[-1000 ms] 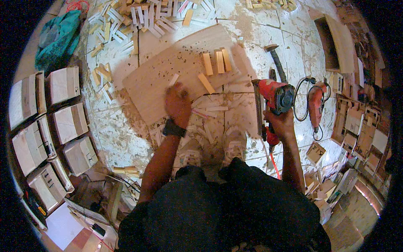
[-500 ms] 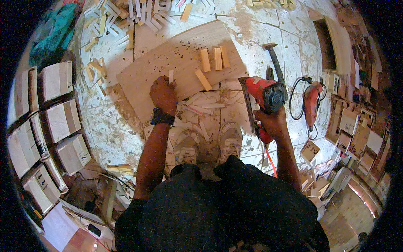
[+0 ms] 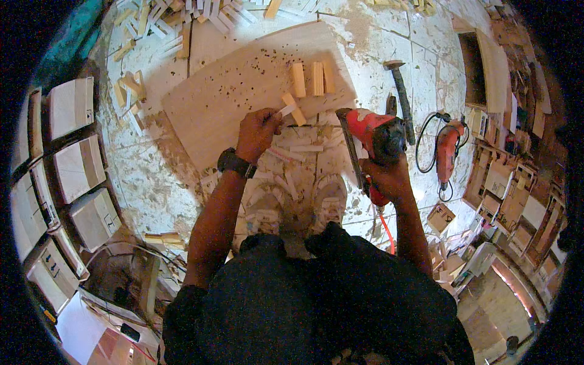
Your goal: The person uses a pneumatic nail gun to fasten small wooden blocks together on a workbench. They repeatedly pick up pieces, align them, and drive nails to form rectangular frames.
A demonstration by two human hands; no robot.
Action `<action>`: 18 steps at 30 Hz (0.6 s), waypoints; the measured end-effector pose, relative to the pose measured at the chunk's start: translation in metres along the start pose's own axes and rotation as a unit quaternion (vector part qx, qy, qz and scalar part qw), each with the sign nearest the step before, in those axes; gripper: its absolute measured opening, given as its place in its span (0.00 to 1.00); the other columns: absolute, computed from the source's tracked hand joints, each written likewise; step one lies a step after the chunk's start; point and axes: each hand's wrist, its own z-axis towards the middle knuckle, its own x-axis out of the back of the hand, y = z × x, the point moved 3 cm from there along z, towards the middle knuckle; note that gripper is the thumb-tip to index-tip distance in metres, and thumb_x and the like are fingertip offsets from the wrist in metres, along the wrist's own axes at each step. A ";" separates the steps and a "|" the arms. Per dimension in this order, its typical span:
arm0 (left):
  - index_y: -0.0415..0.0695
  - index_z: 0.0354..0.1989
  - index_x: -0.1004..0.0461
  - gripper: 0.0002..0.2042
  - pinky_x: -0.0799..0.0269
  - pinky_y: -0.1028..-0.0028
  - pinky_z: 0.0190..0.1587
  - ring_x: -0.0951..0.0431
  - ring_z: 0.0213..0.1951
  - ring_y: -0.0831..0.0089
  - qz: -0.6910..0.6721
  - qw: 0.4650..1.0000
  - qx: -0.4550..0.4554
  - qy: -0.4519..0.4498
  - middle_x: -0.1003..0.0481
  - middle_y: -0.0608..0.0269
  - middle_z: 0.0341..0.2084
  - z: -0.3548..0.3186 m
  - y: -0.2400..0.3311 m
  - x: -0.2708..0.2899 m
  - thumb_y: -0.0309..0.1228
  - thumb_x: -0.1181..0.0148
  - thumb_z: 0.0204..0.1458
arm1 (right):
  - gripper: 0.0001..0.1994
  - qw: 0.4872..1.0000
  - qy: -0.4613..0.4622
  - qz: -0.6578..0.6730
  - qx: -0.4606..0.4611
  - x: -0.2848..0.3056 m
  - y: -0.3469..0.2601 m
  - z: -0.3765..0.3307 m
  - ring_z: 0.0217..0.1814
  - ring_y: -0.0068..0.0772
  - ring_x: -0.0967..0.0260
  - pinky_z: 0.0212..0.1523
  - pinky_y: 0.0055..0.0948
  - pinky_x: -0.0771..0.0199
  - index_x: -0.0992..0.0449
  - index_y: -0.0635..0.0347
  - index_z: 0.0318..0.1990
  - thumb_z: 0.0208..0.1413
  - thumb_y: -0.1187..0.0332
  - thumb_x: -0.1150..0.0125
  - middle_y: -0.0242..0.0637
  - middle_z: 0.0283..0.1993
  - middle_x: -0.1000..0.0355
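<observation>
My left hand (image 3: 258,131), with a dark watch on its wrist, pinches a small pale wood strip (image 3: 287,110). The strip's free end overlaps a slanted yellowish wood block (image 3: 297,114) at the near edge of a plywood board (image 3: 243,85); whether they touch I cannot tell. Farther up the board, three more wood blocks (image 3: 317,79) lie side by side. In my right hand (image 3: 389,177) is a red and black nail gun (image 3: 368,129) with an orange-red hose (image 3: 388,228) at its handle. Its nose points away from me, beside the board's right corner.
A hammer (image 3: 400,97) and a red corded power tool (image 3: 447,152) lie on the tiled floor to the right. Loose wood strips (image 3: 213,15) are heaped beyond the board. Wooden boxes (image 3: 79,167) line the left; offcuts (image 3: 450,264) lie lower right. My shoes (image 3: 331,198) stand near the board.
My left hand has moved right with the strip, which now tilts toward the slanted block instead of pointing away from me. The nail gun has shifted slightly left.
</observation>
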 end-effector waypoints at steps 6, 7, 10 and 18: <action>0.35 0.33 0.23 0.12 0.31 0.77 0.27 0.27 0.21 0.78 -0.055 0.998 0.007 0.012 0.25 0.62 0.18 0.008 -0.006 -0.003 0.33 0.47 0.54 | 0.22 0.996 -0.047 -0.071 -0.002 -0.015 -0.011 0.002 0.39 0.26 0.31 0.42 0.30 0.29 0.30 0.62 0.46 0.40 0.74 0.35 0.33 0.40 0.28; 0.35 0.33 0.23 0.12 0.31 0.76 0.26 0.28 0.20 0.78 -0.067 0.998 0.006 0.003 0.25 0.62 0.18 0.009 -0.007 -0.004 0.33 0.47 0.53 | 0.22 0.997 -0.034 -0.060 0.031 -0.018 -0.015 0.002 0.41 0.27 0.31 0.44 0.31 0.29 0.31 0.62 0.47 0.40 0.74 0.35 0.34 0.42 0.28; 0.35 0.34 0.23 0.13 0.30 0.76 0.27 0.27 0.20 0.78 -0.071 0.997 -0.004 0.003 0.25 0.62 0.18 0.010 -0.009 -0.006 0.33 0.47 0.54 | 0.21 0.994 -0.053 -0.015 0.090 -0.029 -0.023 0.003 0.44 0.41 0.27 0.48 0.36 0.28 0.28 0.63 0.45 0.43 0.63 0.36 0.44 0.42 0.25; 0.36 0.35 0.23 0.14 0.28 0.73 0.27 0.25 0.19 0.75 -0.073 0.997 -0.005 0.020 0.24 0.59 0.19 0.012 -0.014 -0.007 0.35 0.47 0.53 | 0.17 0.983 -0.088 -0.093 0.132 -0.055 -0.040 0.019 0.42 0.43 0.26 0.45 0.36 0.27 0.26 0.62 0.42 0.44 0.65 0.37 0.45 0.39 0.25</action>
